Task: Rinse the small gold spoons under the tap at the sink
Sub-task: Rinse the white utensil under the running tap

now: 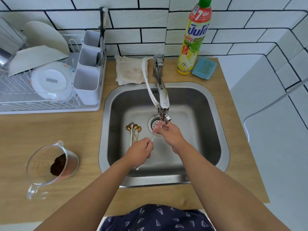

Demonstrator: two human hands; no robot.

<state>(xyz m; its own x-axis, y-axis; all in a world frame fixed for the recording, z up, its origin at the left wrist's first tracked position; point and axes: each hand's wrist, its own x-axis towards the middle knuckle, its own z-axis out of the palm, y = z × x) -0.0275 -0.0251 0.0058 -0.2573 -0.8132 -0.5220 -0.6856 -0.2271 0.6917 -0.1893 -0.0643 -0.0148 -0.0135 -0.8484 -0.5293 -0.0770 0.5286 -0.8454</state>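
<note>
Left hand [140, 151] pinches a white-handled spoon [154, 136], angling its bowl under the tap [164, 104]; right hand [168, 132] fingers rub it. Gold spoons [134, 129] wait left of the drain [154, 124].

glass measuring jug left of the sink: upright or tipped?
Tipped. The glass measuring jug lies on its side on the wooden counter, mouth facing right, and the dark brown powder is heaped against its lower wall.

Glass measuring jug [51, 161] with dark brown powder is set on the wooden counter [50, 129], left. Dish rack [41, 90] with plates and cutlery caddy [88, 77] behind it. Folded cloth [130, 70], detergent bottle [194, 39], blue sponge [204, 68] lined along the tiled wall [150, 22].
</note>
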